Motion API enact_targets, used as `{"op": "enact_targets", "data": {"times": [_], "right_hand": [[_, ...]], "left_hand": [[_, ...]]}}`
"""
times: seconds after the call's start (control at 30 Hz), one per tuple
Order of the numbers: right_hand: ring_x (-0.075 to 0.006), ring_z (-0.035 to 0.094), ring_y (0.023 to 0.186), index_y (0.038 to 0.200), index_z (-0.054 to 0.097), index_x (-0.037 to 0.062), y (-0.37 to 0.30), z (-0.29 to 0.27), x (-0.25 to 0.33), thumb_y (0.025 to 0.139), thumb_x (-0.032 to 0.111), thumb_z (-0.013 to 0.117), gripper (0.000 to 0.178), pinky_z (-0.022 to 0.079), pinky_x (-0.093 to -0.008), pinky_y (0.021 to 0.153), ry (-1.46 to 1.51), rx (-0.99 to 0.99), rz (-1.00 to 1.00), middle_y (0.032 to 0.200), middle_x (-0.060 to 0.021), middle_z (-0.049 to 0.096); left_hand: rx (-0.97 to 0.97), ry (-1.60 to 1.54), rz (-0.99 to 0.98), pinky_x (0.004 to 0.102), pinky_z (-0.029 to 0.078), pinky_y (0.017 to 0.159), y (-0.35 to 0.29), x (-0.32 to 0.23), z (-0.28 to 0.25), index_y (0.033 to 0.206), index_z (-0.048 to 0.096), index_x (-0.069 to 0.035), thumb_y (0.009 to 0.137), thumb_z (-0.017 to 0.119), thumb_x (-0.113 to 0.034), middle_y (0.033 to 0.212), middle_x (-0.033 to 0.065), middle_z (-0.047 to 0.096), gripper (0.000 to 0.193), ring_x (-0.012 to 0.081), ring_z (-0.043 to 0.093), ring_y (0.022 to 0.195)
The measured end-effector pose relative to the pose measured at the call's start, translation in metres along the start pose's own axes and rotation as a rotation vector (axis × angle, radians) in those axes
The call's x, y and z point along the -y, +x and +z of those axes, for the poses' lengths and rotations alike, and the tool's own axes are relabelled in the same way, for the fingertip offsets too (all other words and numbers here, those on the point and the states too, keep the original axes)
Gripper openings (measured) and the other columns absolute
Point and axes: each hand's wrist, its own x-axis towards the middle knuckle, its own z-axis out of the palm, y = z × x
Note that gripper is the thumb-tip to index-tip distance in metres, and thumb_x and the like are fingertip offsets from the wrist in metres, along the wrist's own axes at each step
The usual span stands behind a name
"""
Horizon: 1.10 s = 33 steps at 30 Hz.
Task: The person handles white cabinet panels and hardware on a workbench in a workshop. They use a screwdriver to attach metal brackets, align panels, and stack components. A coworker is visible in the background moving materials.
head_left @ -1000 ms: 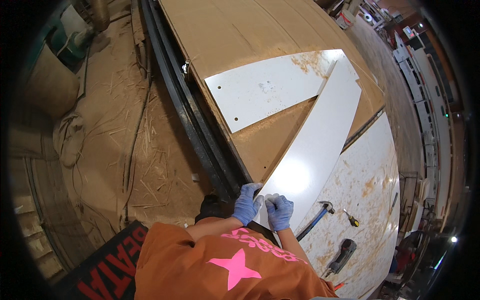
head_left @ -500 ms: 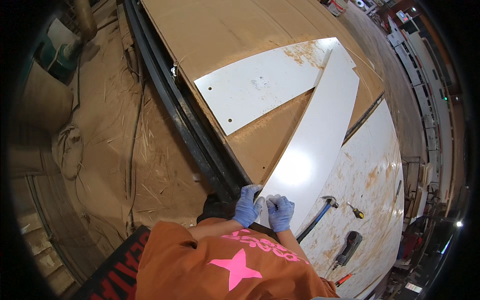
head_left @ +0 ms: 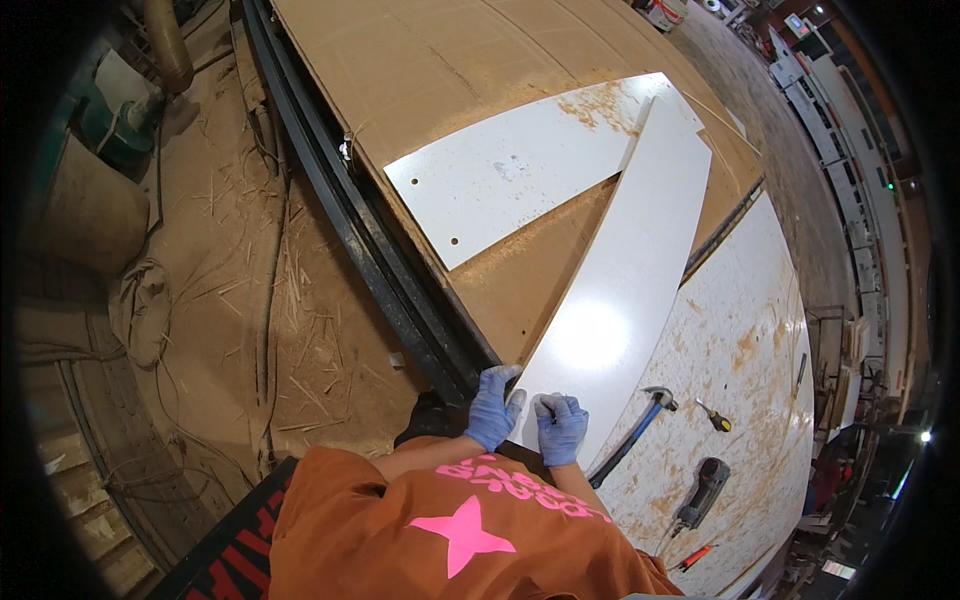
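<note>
A long white board (head_left: 590,330) lies slantwise in front of me, its far end resting on another white panel (head_left: 480,180) with two holes at its left end. At the board's near left corner my left hand (head_left: 492,408), in a bluish glove, is closed on the edge, thumb on top. My right hand (head_left: 562,430), gloved too, rests on the board's near end. Its fingers are pinched round a small dark, pen-like thing (head_left: 550,409), mostly hidden by them.
A blue-handled hammer (head_left: 630,437), a yellow-and-black screwdriver (head_left: 715,418), a grey-black power tool (head_left: 703,492) and a red pointed tool (head_left: 695,558) lie on a dusty white sheet (head_left: 750,330) at right. Dark metal rails (head_left: 350,220) edge the brown worktop (head_left: 450,60). Wood scraps litter the floor.
The view has shifted slightly. My right hand has turned a little on the board, so the dark thing in its fingers now shows. My left hand keeps its hold on the edge.
</note>
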Motion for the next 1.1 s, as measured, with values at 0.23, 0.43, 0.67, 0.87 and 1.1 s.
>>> {"op": "enact_targets", "data": {"times": [0.23, 0.43, 0.67, 0.87, 1.1], "right_hand": [[-0.0303, 0.058, 0.067, 0.083, 0.063, 0.0104, 0.002, 0.006, -0.005, 0.083, 0.021, 0.064, 0.011, 0.043, -0.0391, 0.061, -0.013, -0.064, 0.251, 0.074, -0.0085, 0.060], [-0.0232, 0.055, 0.092, 0.112, 0.054, -0.0053, -0.002, -0.039, -0.070, 0.085, 0.028, 0.067, 0.045, 0.044, -0.0370, 0.088, -0.205, -0.271, 0.481, 0.102, -0.0126, 0.060], [-0.0187, 0.052, 0.096, 0.123, 0.051, -0.0065, -0.043, -0.100, -0.161, 0.089, 0.030, 0.061, 0.051, 0.044, -0.0340, 0.086, 0.591, -0.221, 1.211, 0.109, -0.0109, 0.059], [-0.0138, 0.052, 0.088, 0.113, 0.056, -0.0068, -0.143, -0.178, -0.185, 0.092, 0.028, 0.058, 0.040, 0.045, -0.0276, 0.080, 0.309, -0.264, 0.986, 0.097, -0.0070, 0.061], [-0.0152, 0.054, 0.080, 0.098, 0.060, -0.0070, -0.237, -0.290, -0.195, 0.092, 0.030, 0.058, 0.038, 0.046, -0.0301, 0.076, 0.089, -0.050, 0.879, 0.086, -0.0082, 0.063]], "left_hand": [[-0.008, 0.006, 0.012, 0.0382, 0.041, 0.094, -0.001, 0.001, 0.001, 0.122, 0.049, -0.004, 0.086, 0.061, -0.019, 0.113, 0.0175, 0.051, 0.042, 0.0328, 0.051, 0.107], [0.035, -0.052, -0.087, 0.0376, 0.041, 0.097, 0.001, -0.001, -0.002, 0.129, 0.043, -0.004, 0.087, 0.060, -0.018, 0.121, 0.0193, 0.051, 0.048, 0.0331, 0.051, 0.112], [0.634, -0.252, -0.388, 0.0380, 0.040, 0.099, -0.044, -0.032, 0.027, 0.140, 0.030, -0.007, 0.084, 0.064, -0.025, 0.126, 0.0235, 0.053, 0.068, 0.0355, 0.052, 0.117], [1.210, -0.419, -0.336, 0.0378, 0.045, 0.092, -0.078, -0.036, 0.091, 0.130, 0.044, 0.002, 0.083, 0.066, -0.037, 0.118, 0.0193, 0.059, 0.065, 0.0279, 0.057, 0.106], [0.497, -0.660, -0.375, 0.0359, 0.051, 0.073, 0.066, -0.031, 0.197, 0.105, 0.056, 0.006, 0.084, 0.065, -0.042, 0.093, 0.0164, 0.065, 0.053, 0.0220, 0.062, 0.081]]}}
